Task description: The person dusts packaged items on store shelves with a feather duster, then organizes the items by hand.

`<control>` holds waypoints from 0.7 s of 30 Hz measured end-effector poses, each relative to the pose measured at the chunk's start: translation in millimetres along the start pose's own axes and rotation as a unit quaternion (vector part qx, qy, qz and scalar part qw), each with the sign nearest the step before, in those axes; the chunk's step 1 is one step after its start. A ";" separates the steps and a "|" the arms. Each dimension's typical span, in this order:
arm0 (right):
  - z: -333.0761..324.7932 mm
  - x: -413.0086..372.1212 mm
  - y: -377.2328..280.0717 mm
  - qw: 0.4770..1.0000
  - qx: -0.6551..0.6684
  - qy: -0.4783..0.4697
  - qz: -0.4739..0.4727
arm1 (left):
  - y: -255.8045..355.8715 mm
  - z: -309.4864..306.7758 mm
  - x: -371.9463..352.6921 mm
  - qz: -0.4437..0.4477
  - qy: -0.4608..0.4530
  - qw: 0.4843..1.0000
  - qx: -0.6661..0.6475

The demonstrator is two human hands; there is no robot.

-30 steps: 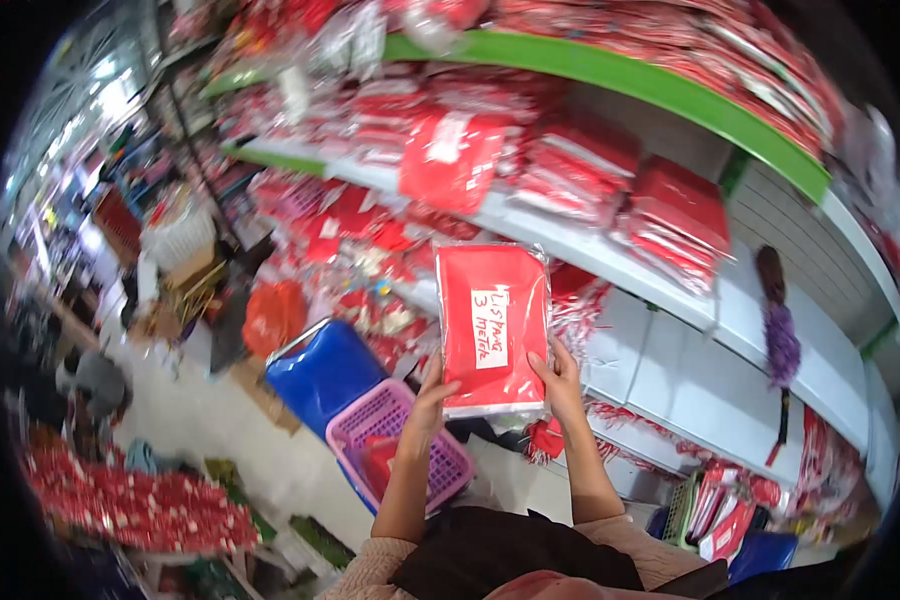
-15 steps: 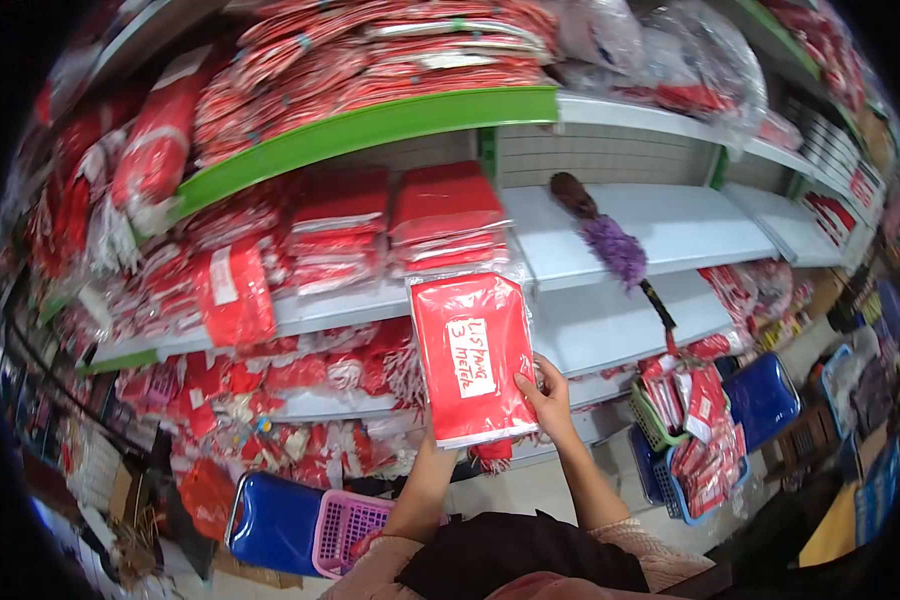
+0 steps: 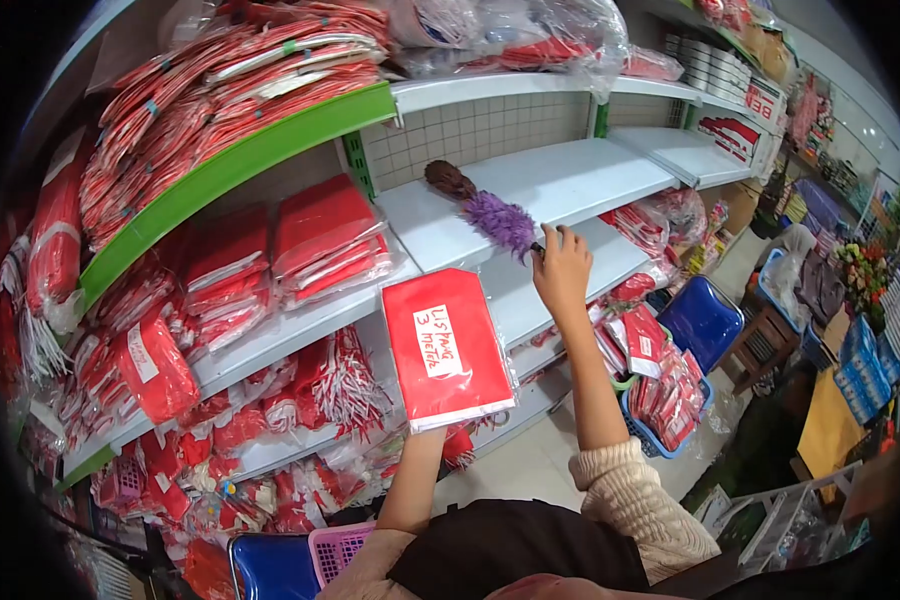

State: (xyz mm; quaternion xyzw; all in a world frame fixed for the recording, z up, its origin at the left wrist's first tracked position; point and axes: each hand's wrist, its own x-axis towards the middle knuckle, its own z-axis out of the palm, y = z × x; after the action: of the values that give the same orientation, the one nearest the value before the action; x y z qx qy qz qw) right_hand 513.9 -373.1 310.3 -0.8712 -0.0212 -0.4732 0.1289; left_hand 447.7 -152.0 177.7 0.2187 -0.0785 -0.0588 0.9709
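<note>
A flat red packet (image 3: 438, 345) in clear plastic is held up in front of me, with a white label handwritten "LISPANG 3 METER". It rests on my left hand, which is hidden behind it; only my left forearm (image 3: 417, 480) shows below. Over at the shelf, my right hand (image 3: 564, 265) is closed around the dark handle end of a duster (image 3: 500, 222). The duster has purple fluff and a brown end, and it lies slanting across the pale shelf (image 3: 590, 180).
Stacked red packets (image 3: 328, 240) sit left on the same shelf level, with bundled red cloth (image 3: 240, 90) above. A blue basket (image 3: 660, 440) of red packets and a blue stool (image 3: 702, 318) stand at right. A pink basket (image 3: 338, 548) is low at left.
My right hand has left the packet's edge and moved up and right onto the duster's handle. The view has turned to the right. The packet stays up with my left hand.
</note>
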 end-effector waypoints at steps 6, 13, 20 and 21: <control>31.5 -57.8 32.8 0.979 0.077 -0.165 0.096 | -18.6 8.2 10.1 -0.015 -0.013 1.000 -0.004; 48.5 -260.6 76.4 0.798 0.341 -0.208 0.450 | -38.0 12.5 16.3 -0.039 -0.027 0.999 -0.022; -50.9 -275.6 115.0 0.879 0.127 -0.106 0.447 | -62.1 27.9 23.2 -0.078 -0.049 0.993 -0.076; -67.0 -273.0 113.6 0.875 0.120 -0.097 0.458 | -65.8 29.6 25.3 -0.083 -0.049 0.992 -0.079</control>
State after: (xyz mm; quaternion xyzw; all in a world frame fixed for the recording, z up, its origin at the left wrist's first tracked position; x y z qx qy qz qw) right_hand 326.6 -476.0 95.3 -0.8028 0.3113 -0.2681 0.4321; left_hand 462.0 -227.1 178.8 0.1434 -0.1026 -0.1557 0.9719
